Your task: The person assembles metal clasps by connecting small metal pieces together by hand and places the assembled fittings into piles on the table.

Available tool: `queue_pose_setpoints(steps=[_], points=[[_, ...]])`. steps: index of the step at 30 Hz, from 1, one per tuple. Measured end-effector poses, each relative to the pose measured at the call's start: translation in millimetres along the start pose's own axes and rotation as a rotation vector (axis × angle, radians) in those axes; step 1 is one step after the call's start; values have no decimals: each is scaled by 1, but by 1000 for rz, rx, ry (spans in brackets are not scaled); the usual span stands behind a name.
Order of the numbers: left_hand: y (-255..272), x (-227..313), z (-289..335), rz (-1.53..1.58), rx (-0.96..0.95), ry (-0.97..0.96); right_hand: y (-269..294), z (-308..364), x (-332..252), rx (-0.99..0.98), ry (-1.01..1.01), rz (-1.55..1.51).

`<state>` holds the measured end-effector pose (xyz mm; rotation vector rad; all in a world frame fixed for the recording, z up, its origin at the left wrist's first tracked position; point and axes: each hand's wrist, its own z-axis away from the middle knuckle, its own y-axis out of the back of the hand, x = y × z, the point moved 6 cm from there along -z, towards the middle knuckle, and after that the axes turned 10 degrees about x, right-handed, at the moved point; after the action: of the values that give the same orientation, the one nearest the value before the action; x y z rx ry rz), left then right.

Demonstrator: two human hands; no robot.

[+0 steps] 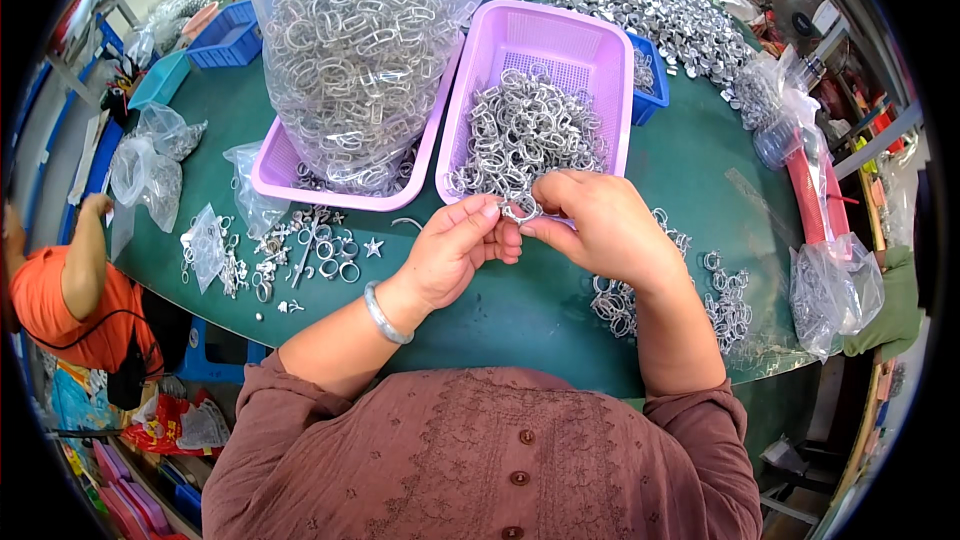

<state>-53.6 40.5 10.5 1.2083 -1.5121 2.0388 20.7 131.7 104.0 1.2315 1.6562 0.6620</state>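
Note:
A small silver ring-shaped metal piece (518, 213) is pinched between my two hands, just in front of a purple basket. My left hand (455, 252) grips its left side between thumb and fingertips. From the right, my right hand (603, 224) holds the other side, its fingers curled over. Behind them, the purple basket (622, 90) holds a heap of similar silver metal pieces (540, 125). Several more such pieces lie in small piles (728, 305) to the right of my right forearm, which partly hides them.
A bulging clear bag of metal pieces (350, 50) stands in a second purple basket (335, 198). Loose rings and a star charm (373, 247) lie left on the green table (480, 325). A large heap of metal parts (630, 10) covers the far side. Another person (80, 290) is at far left.

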Motion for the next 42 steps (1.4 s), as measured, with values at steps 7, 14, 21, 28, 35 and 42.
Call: queue_pose_setpoints(steps=[7,14,21,28,35,42], points=[[-1,2,0,-62,11,-66,2,0,-1,3,-5,-18],[1,1,0,-99,21,-97,1,1,1,12,4,-63],[1,1,0,-89,30,-112,4,1,1,41,-6,-106],[4,-1,0,-29,25,-116,5,0,-1,37,-2,-148],[1,0,0,-1,15,-92,6,0,-1,46,-1,-160],[0,7,2,-49,111,-125,7,-1,-1,85,35,-176]])
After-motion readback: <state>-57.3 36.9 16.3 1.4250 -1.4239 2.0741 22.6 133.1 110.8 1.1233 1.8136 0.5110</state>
